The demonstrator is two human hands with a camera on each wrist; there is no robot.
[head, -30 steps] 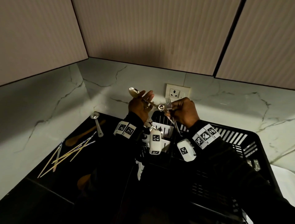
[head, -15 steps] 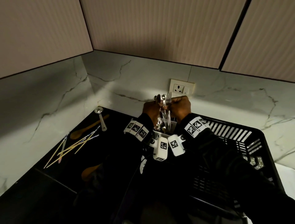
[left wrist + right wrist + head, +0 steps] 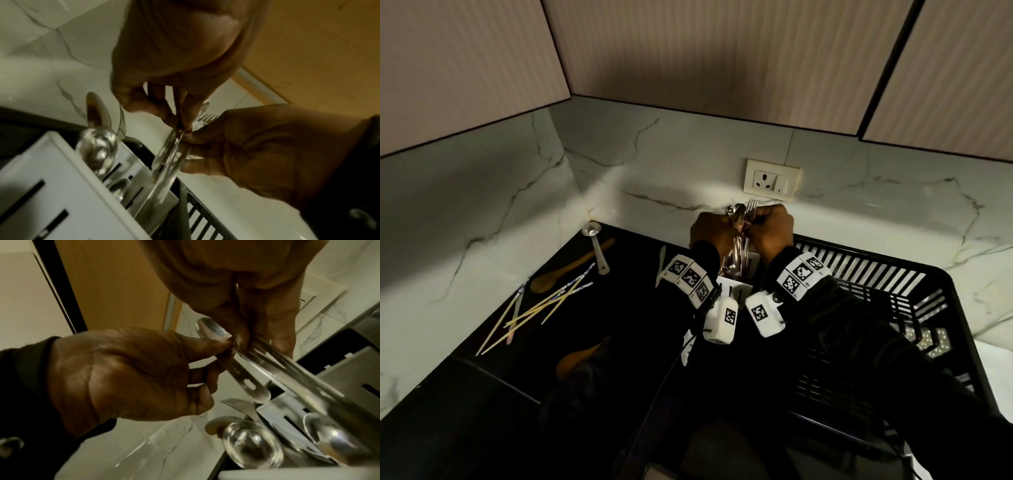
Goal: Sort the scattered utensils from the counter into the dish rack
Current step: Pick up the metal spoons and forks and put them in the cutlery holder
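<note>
Two hands, left hand (image 3: 710, 230) and right hand (image 3: 770, 229), pinch shiny steel cutlery (image 3: 743, 214) upright over the dish rack's (image 3: 945, 308) white caddy (image 3: 61, 178).

Rack (image 3: 962, 308): black plastic, slatted. Caddy (image 3: 51, 178): white with dark slots. Cutlery (image 3: 287, 369): shiny silver steel. Counter (image 3: 465, 394): glossy black. Backsplash (image 3: 688, 164): pale grey-white marble, dark veins. Cabinets (image 3: 705, 51): beige, fine vertical ribbing, black edging. Socket (image 3: 772, 181): cream. Wooden spoon (image 3: 571, 269): warm brown. Chopsticks (image 3: 534, 310): pale tan, some ends patterned blue and white. Sleeves (image 3: 876, 342): black. Wrist bands (image 3: 690, 275): white with black square codes.
</note>
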